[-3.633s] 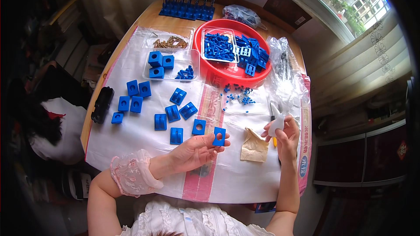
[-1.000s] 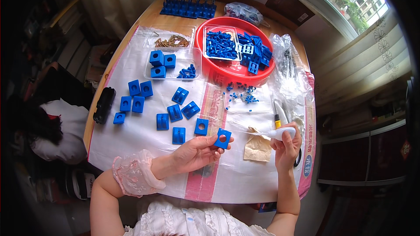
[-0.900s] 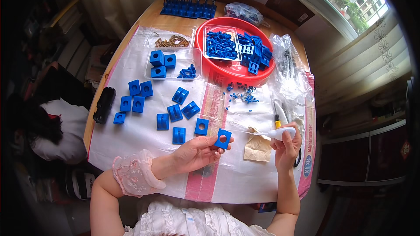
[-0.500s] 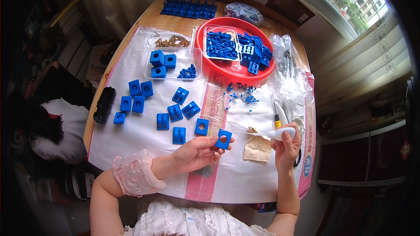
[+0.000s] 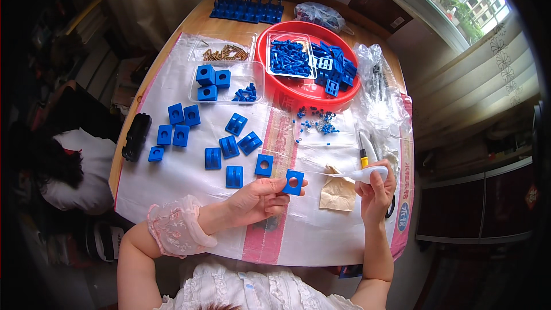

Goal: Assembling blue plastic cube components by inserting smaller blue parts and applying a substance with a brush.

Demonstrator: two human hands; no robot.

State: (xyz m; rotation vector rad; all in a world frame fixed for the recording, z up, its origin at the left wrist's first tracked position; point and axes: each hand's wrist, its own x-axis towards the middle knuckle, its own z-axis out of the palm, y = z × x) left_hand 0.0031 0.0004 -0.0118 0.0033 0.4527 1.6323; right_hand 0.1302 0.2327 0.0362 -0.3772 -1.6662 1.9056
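Note:
Between the thumb and fingers of my left hand (image 5: 259, 200) is a blue square plastic block with a round hole (image 5: 294, 182), its holed face turned up. My right hand (image 5: 377, 192) is closed around the thick rounded end of a white tool (image 5: 374, 174). A long thin tip runs from that tool leftward to the block's upper edge; whether it touches cannot be made out. Just beyond my left hand lies another holed blue block (image 5: 264, 165). Several grooved blue blocks (image 5: 229, 146) are further left. Beneath the tool lies a folded tan cloth or paper (image 5: 337, 193).
A red basin (image 5: 351, 95) holds blue parts and a clear tray of small blue pieces. Clear boxes (image 5: 265, 83) hold blocks and brass-coloured pins (image 5: 227, 53). A yellow-and-black tool (image 5: 364, 158), small fittings (image 5: 321, 125), a black case (image 5: 137, 137) and spring-topped blue pieces (image 5: 247, 11) surround the work.
The view has shifted very slightly. Both hands keep their grips, and the fingers of my left hand have curled in a little beneath the block.

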